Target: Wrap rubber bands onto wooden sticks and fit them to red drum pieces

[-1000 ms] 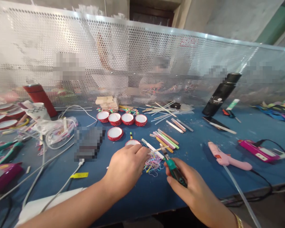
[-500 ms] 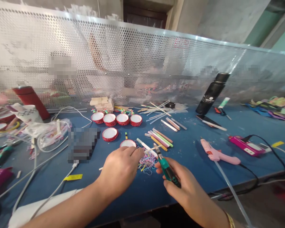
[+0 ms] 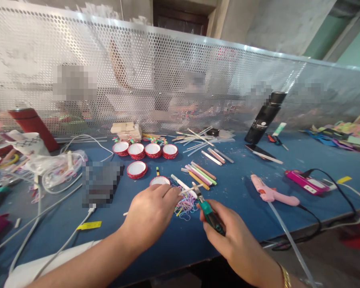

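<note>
My left hand [image 3: 151, 210] is closed on a thin pale stick [image 3: 185, 192], which pokes out past the fingertips to the right. Its other end shows just left of the hand. Green-and-black cutting pliers [image 3: 209, 213] are gripped in my right hand [image 3: 232, 232], jaws pointing up and away. Those jaws sit at the stick's right part; whether they touch it I cannot tell. Below the stick lies a tangle of pastel elastic cords [image 3: 184, 208]. A red-rimmed white disc [image 3: 159, 181] is partly hidden behind my left hand.
Coloured glue sticks [image 3: 201, 174] lie beyond the pliers. Stacks of red-rimmed discs [image 3: 153, 150] stand further back. To the right rest a pink glue gun [image 3: 270, 193] and a black bottle [image 3: 262, 120]. Left are a phone [image 3: 103, 184], cables and a red bottle [image 3: 33, 126]. Perforated metal screen [image 3: 168, 64] behind.
The view has shifted slightly, so the table things appear a little further left. Both hands keep their grips on the stick and the pliers, with hardly any movement.
</note>
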Demonstrator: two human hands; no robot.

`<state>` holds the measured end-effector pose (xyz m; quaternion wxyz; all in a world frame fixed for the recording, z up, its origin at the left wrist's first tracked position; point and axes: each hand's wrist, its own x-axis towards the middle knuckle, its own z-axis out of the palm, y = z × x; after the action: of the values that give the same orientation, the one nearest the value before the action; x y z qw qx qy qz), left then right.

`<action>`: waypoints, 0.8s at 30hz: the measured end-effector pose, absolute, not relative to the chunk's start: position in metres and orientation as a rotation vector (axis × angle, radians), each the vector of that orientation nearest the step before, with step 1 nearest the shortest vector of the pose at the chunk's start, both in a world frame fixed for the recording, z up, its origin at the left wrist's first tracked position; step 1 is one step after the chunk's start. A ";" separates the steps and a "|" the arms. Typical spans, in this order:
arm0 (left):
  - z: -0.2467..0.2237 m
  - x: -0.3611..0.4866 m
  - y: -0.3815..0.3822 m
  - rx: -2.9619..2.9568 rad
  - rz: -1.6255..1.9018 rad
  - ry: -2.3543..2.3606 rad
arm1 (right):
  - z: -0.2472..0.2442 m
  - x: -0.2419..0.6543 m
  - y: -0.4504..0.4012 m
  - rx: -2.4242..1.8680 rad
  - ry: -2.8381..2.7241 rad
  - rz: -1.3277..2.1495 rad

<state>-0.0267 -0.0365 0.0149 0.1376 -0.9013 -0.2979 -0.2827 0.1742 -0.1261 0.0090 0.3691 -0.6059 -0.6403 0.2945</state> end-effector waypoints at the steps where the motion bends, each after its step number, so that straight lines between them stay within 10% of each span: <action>1: 0.015 -0.027 -0.036 -2.615 -0.814 -0.866 | 0.008 0.174 -0.126 -1.564 -1.642 0.750; 24: 0.014 -0.025 -0.036 -2.690 -0.845 -0.936 | 0.002 0.176 -0.130 -1.621 -1.656 0.592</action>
<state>-0.0249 -0.0357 0.0137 0.0852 -0.9021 -0.3141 -0.2834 0.1763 -0.1301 0.0016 0.3663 -0.6306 -0.6443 0.2302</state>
